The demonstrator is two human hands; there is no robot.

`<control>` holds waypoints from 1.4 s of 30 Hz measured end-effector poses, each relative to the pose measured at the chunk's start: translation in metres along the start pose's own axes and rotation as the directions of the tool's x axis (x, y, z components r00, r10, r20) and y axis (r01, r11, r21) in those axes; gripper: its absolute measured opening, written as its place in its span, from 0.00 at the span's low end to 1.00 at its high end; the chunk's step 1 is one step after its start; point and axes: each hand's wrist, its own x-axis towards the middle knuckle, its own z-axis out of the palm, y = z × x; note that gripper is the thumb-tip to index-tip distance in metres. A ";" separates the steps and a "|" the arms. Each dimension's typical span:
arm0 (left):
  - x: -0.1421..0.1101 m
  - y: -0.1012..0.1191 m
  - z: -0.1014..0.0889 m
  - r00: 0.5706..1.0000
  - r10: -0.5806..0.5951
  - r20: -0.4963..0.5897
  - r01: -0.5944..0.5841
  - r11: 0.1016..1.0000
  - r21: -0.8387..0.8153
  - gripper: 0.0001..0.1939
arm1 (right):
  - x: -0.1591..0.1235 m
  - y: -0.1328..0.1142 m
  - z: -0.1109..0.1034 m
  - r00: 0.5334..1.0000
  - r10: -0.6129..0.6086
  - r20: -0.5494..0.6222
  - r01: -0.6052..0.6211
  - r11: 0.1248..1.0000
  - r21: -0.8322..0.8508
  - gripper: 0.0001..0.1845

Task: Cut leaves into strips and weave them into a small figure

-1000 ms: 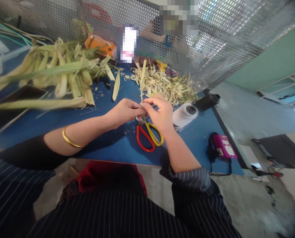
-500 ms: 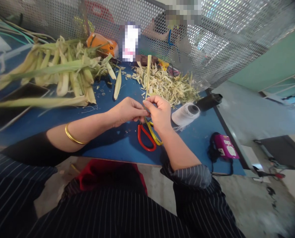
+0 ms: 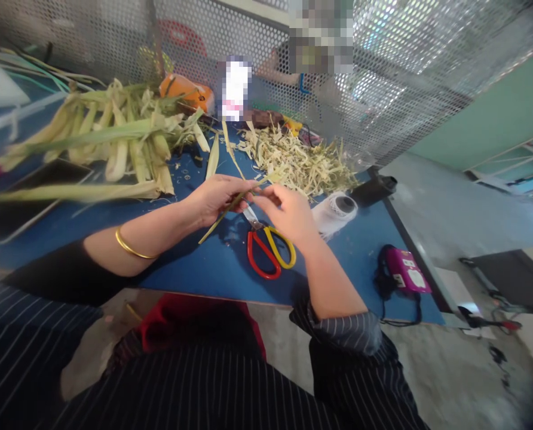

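Note:
Narrow strips of corn husk point(image 3: 219, 222) cross between my two hands, one slanting down to the left and another rising away from me. My left hand point(image 3: 221, 200) is closed on them, with its fingertips pinched. Close beside it, my right hand point(image 3: 288, 215) pinches the strips with thumb and fingers, its fingertips almost touching the left ones. Below the hands lie scissors point(image 3: 256, 226) with one red and one yellow handle; their blade tips are hidden by the hands. A single pale husk leaf point(image 3: 213, 158) rests just beyond my left hand.
Whole husks point(image 3: 118, 143) are piled at the left, partly over a dark tablet-like panel point(image 3: 28, 209). Shredded husk point(image 3: 297, 158) lies behind my right hand. A white thread cone point(image 3: 333, 214) and a purple device point(image 3: 407, 272) stand rightward on the blue table point(image 3: 195, 269). Perforated metal mesh point(image 3: 266, 36) borders the back.
The strips have turned: one long end now points down-left past my left hand, another leans up-left. My right hand has shifted slightly downward, and more of the scissors shows.

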 end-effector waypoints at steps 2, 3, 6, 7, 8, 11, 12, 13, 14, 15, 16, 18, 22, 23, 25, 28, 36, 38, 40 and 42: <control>0.000 0.000 0.000 0.999 0.037 -0.039 -0.036 0.999 0.024 0.05 | -0.001 -0.001 0.006 0.998 -0.041 0.056 0.046 0.996 -0.082 0.14; 0.000 -0.001 0.000 0.997 0.047 -0.059 -0.045 0.998 0.032 0.05 | -0.002 -0.002 0.008 0.996 -0.076 0.054 0.082 0.989 -0.122 0.15; 0.001 -0.003 0.001 0.991 0.060 -0.122 -0.057 0.998 0.024 0.05 | -0.004 -0.005 0.009 0.981 -0.188 0.039 0.192 0.951 -0.244 0.16; 0.002 -0.004 0.001 0.989 0.057 -0.133 -0.056 0.998 0.014 0.04 | -0.004 -0.005 0.009 0.977 -0.211 0.044 0.215 0.935 -0.284 0.16; 0.003 -0.005 0.001 0.990 0.049 -0.129 -0.049 0.999 0.003 0.04 | -0.004 -0.004 0.008 0.974 -0.221 0.046 0.224 0.923 -0.314 0.16; 0.007 -0.005 -0.003 0.999 -0.002 -0.044 0.000 0.999 -0.042 0.07 | -0.002 0.002 0.007 0.979 -0.202 0.005 0.191 0.916 -0.353 0.15; 0.008 -0.004 -0.005 1.000 -0.018 -0.009 0.017 0.998 -0.064 0.09 | -0.001 0.004 0.006 0.979 -0.202 -0.029 0.178 0.915 -0.361 0.14; 0.008 -0.003 -0.007 0.999 -0.025 0.020 0.027 0.996 -0.088 0.11 | 0.000 0.006 0.006 0.974 -0.215 -0.073 0.173 0.911 -0.374 0.13; 0.009 -0.003 -0.008 0.999 -0.022 0.038 0.027 0.993 -0.112 0.11 | 0.000 0.007 0.005 0.961 -0.245 -0.129 0.176 0.901 -0.397 0.12; 0.009 -0.002 -0.009 0.999 -0.014 0.048 0.021 0.991 -0.134 0.09 | 0.000 0.007 0.005 0.941 -0.287 -0.181 0.187 0.885 -0.427 0.12; 0.010 -0.002 -0.010 0.999 -0.006 0.051 0.014 0.988 -0.152 0.08 | 0.000 0.006 0.005 0.916 -0.338 -0.215 0.210 0.863 -0.460 0.12; 0.011 -0.002 -0.011 0.999 0.007 0.041 0.000 0.985 -0.174 0.07 | -0.001 0.002 0.006 0.877 -0.447 -0.175 0.304 0.799 -0.519 0.14; 0.012 -0.006 -0.008 1.000 0.009 0.019 -0.005 0.980 -0.197 0.06 | -0.003 -0.004 0.015 0.830 -0.541 0.139 0.515 0.644 -0.566 0.15; 0.011 -0.006 -0.007 1.000 0.012 0.012 -0.009 0.979 -0.203 0.06 | -0.003 -0.004 0.018 0.826 -0.536 0.175 0.529 0.629 -0.569 0.15; 0.010 -0.007 -0.004 1.000 0.015 -0.016 -0.018 0.976 -0.215 0.06 | -0.003 -0.002 0.022 0.825 -0.535 0.181 0.532 0.631 -0.564 0.16; 0.006 -0.009 0.003 0.996 0.028 -0.080 -0.046 0.972 -0.230 0.07 | -0.003 0.000 0.024 0.812 -0.559 0.167 0.549 0.636 -0.542 0.18; 0.007 -0.010 0.001 0.989 0.066 -0.129 -0.096 0.967 -0.238 0.06 | -0.007 -0.005 0.021 0.817 -0.564 0.125 0.554 0.705 -0.443 0.18; 0.008 -0.006 -0.003 0.994 0.077 -0.082 -0.093 0.972 -0.217 0.07 | -0.006 -0.003 0.019 0.869 -0.489 -0.074 0.428 0.819 -0.382 0.18; 0.007 -0.003 -0.006 0.995 0.082 -0.049 -0.089 0.978 -0.190 0.07 | -0.003 0.002 0.016 0.883 -0.378 -0.279 0.279 0.900 -0.336 0.17; 0.006 -0.002 -0.006 0.996 0.084 -0.028 -0.087 0.983 -0.161 0.08 | 0.001 0.009 0.015 0.878 -0.302 -0.372 0.181 0.928 -0.325 0.15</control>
